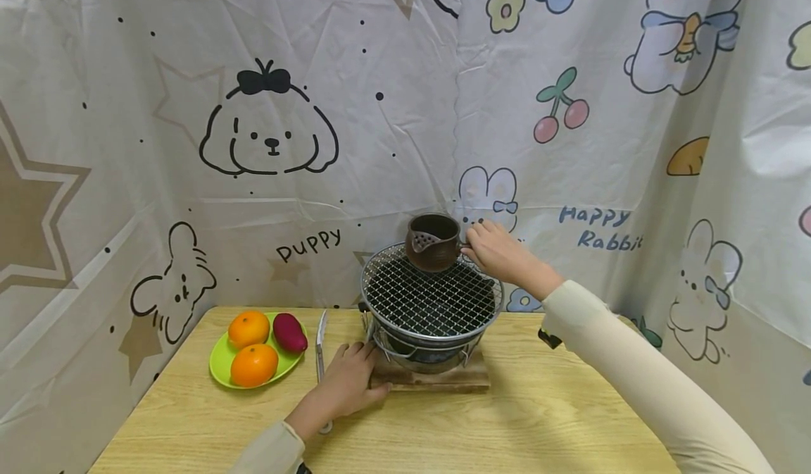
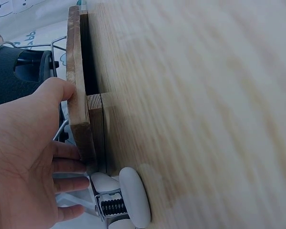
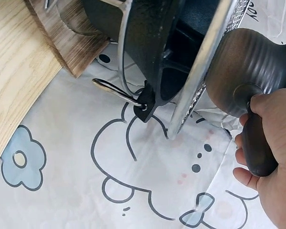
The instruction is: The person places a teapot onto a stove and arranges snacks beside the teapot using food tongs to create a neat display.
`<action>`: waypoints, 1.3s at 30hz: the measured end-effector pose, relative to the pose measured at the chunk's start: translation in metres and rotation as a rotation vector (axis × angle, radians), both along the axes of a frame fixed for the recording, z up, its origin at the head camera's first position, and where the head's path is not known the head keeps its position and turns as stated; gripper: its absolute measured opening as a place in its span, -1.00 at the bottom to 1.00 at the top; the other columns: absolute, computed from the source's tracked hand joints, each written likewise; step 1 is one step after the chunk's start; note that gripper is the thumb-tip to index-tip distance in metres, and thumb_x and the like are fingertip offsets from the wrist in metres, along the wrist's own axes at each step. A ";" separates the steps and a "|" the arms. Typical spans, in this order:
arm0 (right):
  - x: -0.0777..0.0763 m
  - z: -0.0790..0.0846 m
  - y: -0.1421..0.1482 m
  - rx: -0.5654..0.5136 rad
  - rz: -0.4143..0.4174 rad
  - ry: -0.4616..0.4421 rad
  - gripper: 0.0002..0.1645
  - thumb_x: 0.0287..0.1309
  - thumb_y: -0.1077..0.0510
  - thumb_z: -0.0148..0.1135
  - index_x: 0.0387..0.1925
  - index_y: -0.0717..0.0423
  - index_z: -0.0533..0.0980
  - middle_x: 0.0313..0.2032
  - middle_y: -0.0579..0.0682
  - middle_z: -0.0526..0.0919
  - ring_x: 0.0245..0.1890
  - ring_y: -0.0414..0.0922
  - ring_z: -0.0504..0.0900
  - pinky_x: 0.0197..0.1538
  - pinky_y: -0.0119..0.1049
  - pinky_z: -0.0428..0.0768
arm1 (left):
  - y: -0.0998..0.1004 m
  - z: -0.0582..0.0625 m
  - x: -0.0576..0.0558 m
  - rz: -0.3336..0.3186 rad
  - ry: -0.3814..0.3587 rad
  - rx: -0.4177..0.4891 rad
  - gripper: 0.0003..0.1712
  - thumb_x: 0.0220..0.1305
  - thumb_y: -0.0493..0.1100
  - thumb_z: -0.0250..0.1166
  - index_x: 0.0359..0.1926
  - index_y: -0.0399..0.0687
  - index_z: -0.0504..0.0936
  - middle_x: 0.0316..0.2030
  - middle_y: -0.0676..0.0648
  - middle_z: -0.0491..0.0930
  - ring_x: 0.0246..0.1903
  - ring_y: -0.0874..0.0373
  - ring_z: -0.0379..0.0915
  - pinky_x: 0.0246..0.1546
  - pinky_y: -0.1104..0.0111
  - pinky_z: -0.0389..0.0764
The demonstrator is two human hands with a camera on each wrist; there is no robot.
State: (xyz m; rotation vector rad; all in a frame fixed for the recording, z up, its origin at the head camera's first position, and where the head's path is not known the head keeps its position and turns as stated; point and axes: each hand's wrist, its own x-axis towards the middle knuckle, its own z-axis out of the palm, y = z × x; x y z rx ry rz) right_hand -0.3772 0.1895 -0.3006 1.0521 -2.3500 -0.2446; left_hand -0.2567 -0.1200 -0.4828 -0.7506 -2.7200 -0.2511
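Observation:
My right hand (image 1: 493, 250) grips a dark brown side-handled teapot (image 1: 437, 252) by its handle (image 3: 260, 143). The pot is lidless, with strainer holes behind its spout. It is over the back of a round wire mesh (image 1: 431, 294) on a small charcoal grill (image 3: 148, 52); whether its base touches the mesh I cannot tell. Beneath the grill is a wooden board (image 1: 437, 382). With my left hand (image 1: 350, 382) I hold this board's front left corner, thumb on the front edge and fingers at the side, as the left wrist view shows.
Metal tongs (image 1: 319, 354) lie left of the board, their spring end (image 2: 113, 206) near my left fingers. Further left, a green plate (image 1: 218, 368) bears two oranges (image 1: 253, 365) and a purple sweet potato-like item (image 1: 288, 333). A printed cloth (image 1: 405, 143) hangs close behind the table (image 1: 538, 418).

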 end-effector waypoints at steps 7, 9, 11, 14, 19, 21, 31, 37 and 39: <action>0.001 -0.002 0.002 -0.001 0.004 0.004 -0.69 0.48 0.09 0.11 -0.39 0.15 0.34 -0.46 0.00 0.33 -0.41 -0.07 0.21 -0.27 -0.20 0.25 | 0.001 -0.002 -0.002 0.001 -0.018 0.004 -0.20 0.22 0.24 0.33 0.25 -0.27 0.54 0.25 -0.27 0.55 0.17 -0.18 0.49 0.20 -0.17 0.47; 0.001 -0.002 0.003 -0.007 -0.001 -0.007 -0.70 0.48 0.09 0.11 -0.38 0.15 0.35 -0.45 0.01 0.34 -0.40 -0.07 0.23 -0.26 -0.20 0.26 | 0.000 -0.005 -0.004 -0.005 0.006 0.003 -0.21 0.23 0.25 0.32 0.24 -0.28 0.55 0.23 -0.28 0.56 0.15 -0.19 0.50 0.17 -0.17 0.49; 0.001 -0.002 0.003 -0.012 -0.009 -0.019 -0.70 0.49 0.09 0.10 -0.37 0.15 0.35 -0.44 0.01 0.35 -0.40 -0.06 0.24 -0.26 -0.19 0.27 | 0.000 -0.006 -0.004 -0.007 0.014 0.005 -0.21 0.23 0.25 0.33 0.23 -0.28 0.55 0.23 -0.29 0.56 0.14 -0.19 0.50 0.16 -0.18 0.49; 0.001 -0.003 0.004 -0.017 -0.021 -0.028 -0.71 0.49 0.09 0.09 -0.37 0.15 0.35 -0.44 0.02 0.36 -0.39 -0.06 0.25 -0.26 -0.19 0.26 | 0.001 -0.004 -0.003 0.004 -0.009 -0.002 -0.21 0.24 0.25 0.32 0.24 -0.28 0.55 0.25 -0.29 0.55 0.16 -0.19 0.49 0.19 -0.18 0.48; 0.001 -0.005 0.007 -0.028 -0.030 -0.019 -0.71 0.48 0.11 0.10 -0.35 0.19 0.35 -0.43 0.05 0.38 -0.39 -0.03 0.25 -0.27 -0.18 0.23 | 0.001 -0.001 -0.002 0.011 -0.046 0.004 -0.21 0.24 0.25 0.32 0.26 -0.26 0.54 0.28 -0.28 0.53 0.20 -0.19 0.47 0.23 -0.18 0.46; 0.001 -0.006 0.008 -0.035 -0.023 -0.010 -0.72 0.47 0.12 0.12 -0.34 0.22 0.36 -0.43 0.08 0.38 -0.39 -0.01 0.26 -0.27 -0.16 0.24 | 0.001 -0.002 -0.002 0.009 -0.048 0.007 -0.21 0.24 0.25 0.32 0.26 -0.25 0.54 0.28 -0.27 0.53 0.20 -0.19 0.47 0.22 -0.17 0.46; 0.001 -0.007 0.010 -0.042 -0.030 -0.019 -0.72 0.48 0.12 0.10 -0.31 0.25 0.38 -0.40 0.10 0.38 -0.37 0.01 0.29 -0.25 -0.12 0.31 | 0.001 0.000 -0.002 0.006 -0.035 0.006 -0.23 0.23 0.24 0.33 0.24 -0.25 0.55 0.26 -0.27 0.54 0.17 -0.19 0.48 0.20 -0.15 0.48; 0.002 -0.007 0.010 -0.048 -0.033 -0.018 -0.73 0.47 0.12 0.11 -0.31 0.25 0.38 -0.40 0.11 0.39 -0.37 0.02 0.30 -0.25 -0.11 0.32 | 0.001 0.000 -0.001 0.008 -0.042 0.001 -0.23 0.24 0.25 0.32 0.24 -0.25 0.55 0.26 -0.27 0.54 0.18 -0.18 0.48 0.19 -0.14 0.48; 0.003 -0.007 0.010 -0.050 -0.042 -0.024 -0.73 0.47 0.12 0.11 -0.31 0.23 0.37 -0.39 0.10 0.39 -0.36 0.02 0.30 -0.25 -0.11 0.32 | 0.001 0.000 -0.001 0.007 -0.039 0.000 -0.23 0.23 0.25 0.33 0.24 -0.25 0.55 0.26 -0.27 0.54 0.18 -0.18 0.48 0.19 -0.14 0.48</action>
